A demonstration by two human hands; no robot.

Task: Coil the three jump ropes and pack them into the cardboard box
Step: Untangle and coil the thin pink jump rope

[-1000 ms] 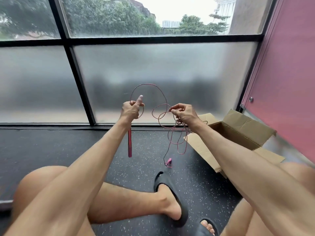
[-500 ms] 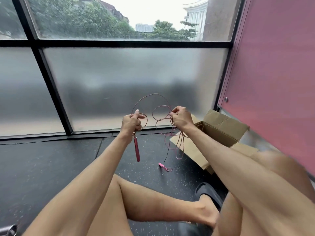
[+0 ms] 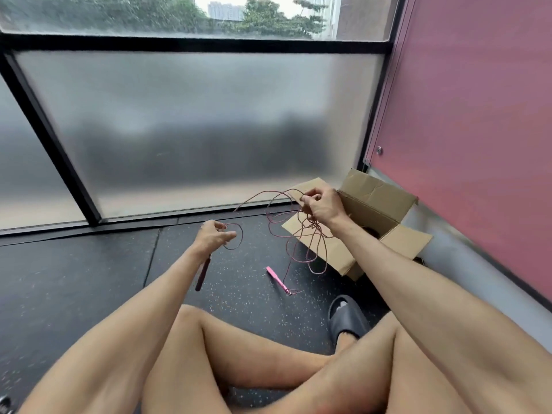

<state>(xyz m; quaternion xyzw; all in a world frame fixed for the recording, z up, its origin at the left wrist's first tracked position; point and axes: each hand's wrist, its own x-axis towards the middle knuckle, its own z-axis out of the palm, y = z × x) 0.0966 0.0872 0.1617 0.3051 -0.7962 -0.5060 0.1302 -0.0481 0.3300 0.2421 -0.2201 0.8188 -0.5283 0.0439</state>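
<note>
A thin red jump rope [image 3: 301,234] hangs in loose loops between my hands. My left hand [image 3: 212,235] pinches the cord just above a dark red handle [image 3: 202,273], which dangles beside my forearm. My right hand [image 3: 321,204] grips a bundle of loops in front of the box. The other handle, pink [image 3: 278,280], lies on the floor with the cord running up from it. The open cardboard box [image 3: 385,218] stands on the floor at the right, its flaps spread. I cannot see any other ropes.
I sit on a dark speckled rubber floor [image 3: 89,279] with my legs crossed and a black slipper [image 3: 348,316] on one foot. A frosted glass window wall [image 3: 194,130] stands ahead and a red wall panel [image 3: 478,130] is at the right behind the box.
The view swung further right and down. My hands have spread apart, the right one moving toward the box with the loops. The pink handle now lies flat on the floor.
</note>
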